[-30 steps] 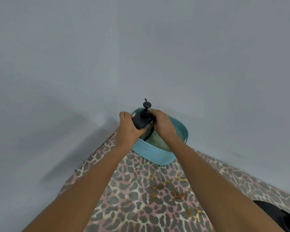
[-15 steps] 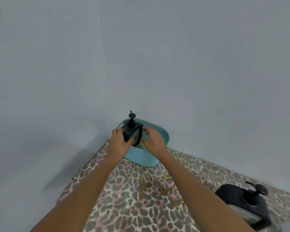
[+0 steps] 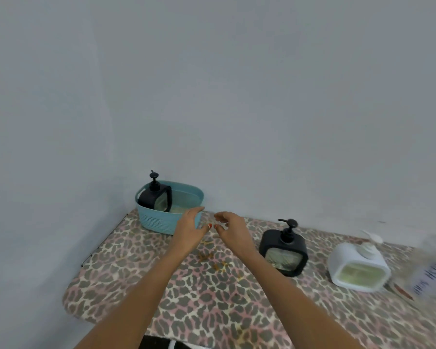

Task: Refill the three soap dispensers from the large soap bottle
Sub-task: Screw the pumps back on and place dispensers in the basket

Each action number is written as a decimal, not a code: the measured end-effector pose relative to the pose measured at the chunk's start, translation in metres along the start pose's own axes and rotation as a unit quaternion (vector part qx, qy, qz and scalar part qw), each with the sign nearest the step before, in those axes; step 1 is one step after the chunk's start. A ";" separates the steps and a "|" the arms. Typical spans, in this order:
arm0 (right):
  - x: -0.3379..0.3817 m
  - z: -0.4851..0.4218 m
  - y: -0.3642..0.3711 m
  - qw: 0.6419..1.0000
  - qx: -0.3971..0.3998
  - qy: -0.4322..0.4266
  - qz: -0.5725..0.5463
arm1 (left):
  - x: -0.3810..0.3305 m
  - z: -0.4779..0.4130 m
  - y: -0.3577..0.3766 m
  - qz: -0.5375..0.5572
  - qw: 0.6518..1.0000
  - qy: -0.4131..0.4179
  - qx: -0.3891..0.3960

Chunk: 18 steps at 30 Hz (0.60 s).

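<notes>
Head view shows two hands above the leopard-print counter: the left hand and the right hand, both spread and holding nothing. Three dispensers are visible: one black dispenser and one white dispenser stand at right, a second black dispenser stands inside the blue basket far left. At the right edge, a blurred clear bottle is cut off; its label is unreadable.

The large soap bottle at the right edge is cut off and motion-blurred — its label unreadable. The basket wall hides the lower part of 1 black dispenser.
</notes>
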State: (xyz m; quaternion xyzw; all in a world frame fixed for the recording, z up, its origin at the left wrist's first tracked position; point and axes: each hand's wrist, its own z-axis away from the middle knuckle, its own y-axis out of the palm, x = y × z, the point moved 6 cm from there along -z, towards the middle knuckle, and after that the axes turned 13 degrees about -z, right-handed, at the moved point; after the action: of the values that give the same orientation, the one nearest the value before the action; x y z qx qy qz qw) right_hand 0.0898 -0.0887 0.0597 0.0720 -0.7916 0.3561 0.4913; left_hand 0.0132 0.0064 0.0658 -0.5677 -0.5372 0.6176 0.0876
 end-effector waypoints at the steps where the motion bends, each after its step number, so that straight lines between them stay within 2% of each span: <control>1: -0.003 0.009 -0.008 1.000 -0.007 0.006 0.001 | -0.009 0.005 0.006 0.006 1.000 0.006 0.010; 8: -0.032 0.064 -0.066 0.998 -0.052 0.035 0.014 | -0.055 0.027 0.049 0.027 0.997 0.034 0.058; 18: -0.090 0.094 -0.156 0.976 -0.201 0.085 -0.014 | -0.097 0.026 0.114 0.011 0.988 0.058 0.145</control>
State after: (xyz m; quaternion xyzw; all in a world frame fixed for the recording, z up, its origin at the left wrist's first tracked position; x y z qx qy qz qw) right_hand 0.1393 -0.2846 0.0375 -0.0477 -0.8014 0.1877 0.5659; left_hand 0.0830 -0.1246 0.0322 -0.5895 -0.4295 0.6561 0.1936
